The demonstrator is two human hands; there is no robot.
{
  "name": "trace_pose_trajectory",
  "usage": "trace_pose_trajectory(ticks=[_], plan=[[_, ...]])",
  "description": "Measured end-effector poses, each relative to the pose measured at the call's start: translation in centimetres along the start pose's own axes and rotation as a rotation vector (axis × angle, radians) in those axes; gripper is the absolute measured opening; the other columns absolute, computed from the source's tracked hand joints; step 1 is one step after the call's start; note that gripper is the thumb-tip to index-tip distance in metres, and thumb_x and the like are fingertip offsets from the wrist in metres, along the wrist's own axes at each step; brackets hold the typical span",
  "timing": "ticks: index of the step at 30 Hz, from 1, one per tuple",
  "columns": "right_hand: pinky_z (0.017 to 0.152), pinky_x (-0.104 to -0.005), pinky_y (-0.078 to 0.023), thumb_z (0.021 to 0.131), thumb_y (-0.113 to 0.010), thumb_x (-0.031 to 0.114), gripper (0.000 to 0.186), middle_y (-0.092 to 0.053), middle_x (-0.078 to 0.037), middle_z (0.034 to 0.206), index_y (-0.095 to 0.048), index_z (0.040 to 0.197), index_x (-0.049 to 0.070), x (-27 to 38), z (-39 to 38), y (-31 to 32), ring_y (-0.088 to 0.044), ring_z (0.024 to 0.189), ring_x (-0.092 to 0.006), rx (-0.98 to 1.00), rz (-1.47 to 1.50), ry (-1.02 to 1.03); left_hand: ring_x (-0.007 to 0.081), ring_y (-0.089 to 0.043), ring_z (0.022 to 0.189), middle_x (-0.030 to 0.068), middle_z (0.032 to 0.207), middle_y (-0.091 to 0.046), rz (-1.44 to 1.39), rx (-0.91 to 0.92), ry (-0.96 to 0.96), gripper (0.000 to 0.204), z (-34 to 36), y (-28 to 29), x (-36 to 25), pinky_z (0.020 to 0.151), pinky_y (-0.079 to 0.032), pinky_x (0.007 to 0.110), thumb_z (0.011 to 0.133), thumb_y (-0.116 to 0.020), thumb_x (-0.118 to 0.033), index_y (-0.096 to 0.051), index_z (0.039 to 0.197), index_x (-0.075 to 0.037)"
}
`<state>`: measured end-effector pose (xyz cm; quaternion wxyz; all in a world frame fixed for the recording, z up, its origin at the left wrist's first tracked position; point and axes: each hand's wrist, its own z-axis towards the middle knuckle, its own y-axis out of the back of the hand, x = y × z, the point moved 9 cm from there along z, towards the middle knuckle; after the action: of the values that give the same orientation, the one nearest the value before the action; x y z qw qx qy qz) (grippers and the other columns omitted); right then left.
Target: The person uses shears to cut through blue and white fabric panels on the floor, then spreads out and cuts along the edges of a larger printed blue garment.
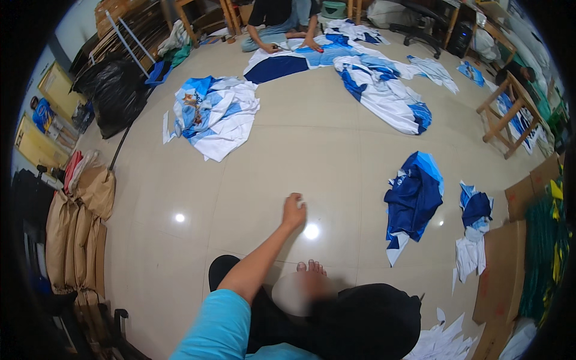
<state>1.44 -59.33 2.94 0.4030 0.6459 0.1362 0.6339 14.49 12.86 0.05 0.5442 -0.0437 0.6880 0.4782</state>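
Observation:
My left hand (294, 211) hangs over the tiled floor (258, 180) in front of me, its fingers loosely bent and apart, with nothing in them that I can see. The left arm comes up from the lower edge in a light blue sleeve (219, 327). Of my right hand I make out nothing. My bare toes (312, 267) show just below the left hand, and a smeared skin-coloured patch lies under them. Nearest on the right is a crumpled dark blue garment (414, 198) with white and light blue parts. Ahead to the left lies a white and blue printed garment (216, 117).
A person (288, 30) sits at the far side, hands on spread blue and white fabric (327, 57). White scraps (444, 339) lie at lower right beside cardboard boxes (501, 270). A wooden stool (513, 114) stands at right, a black bag (114, 93) and brown sacks (75, 240) at left.

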Motion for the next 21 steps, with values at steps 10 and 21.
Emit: trace_pose_trajectory(ticks=[10,21], plan=[[0.096,-0.0515,-0.053,0.101,-0.062,0.030,0.029,-0.067,-0.018,0.114,-0.062,0.119,0.007,34.9,-17.2,-30.5,-0.065,0.112,-0.0386,0.817,-0.256,0.895,0.0419,-0.050,0.131,0.0216,0.139,-0.056,0.320,-0.154,0.122,0.045,0.3,15.4,9.7,0.112,-0.043,0.052,0.095,-0.071,-0.014,-0.061,0.138,-0.004],[0.088,-0.0460,-0.055,0.097,-0.072,0.030,0.026,-0.075,-0.014,0.110,-0.072,0.110,0.007,14.1,5.1,-20.2,-0.073,0.101,-0.0342,1.033,-0.466,0.705,0.0417,-0.040,0.143,0.0205,0.152,-0.047,0.412,-0.158,0.130,0.052,7.5,12.8,9.0,0.117,-0.032,0.059,0.099,-0.070,-0.021,-0.056,0.148,-0.009]])
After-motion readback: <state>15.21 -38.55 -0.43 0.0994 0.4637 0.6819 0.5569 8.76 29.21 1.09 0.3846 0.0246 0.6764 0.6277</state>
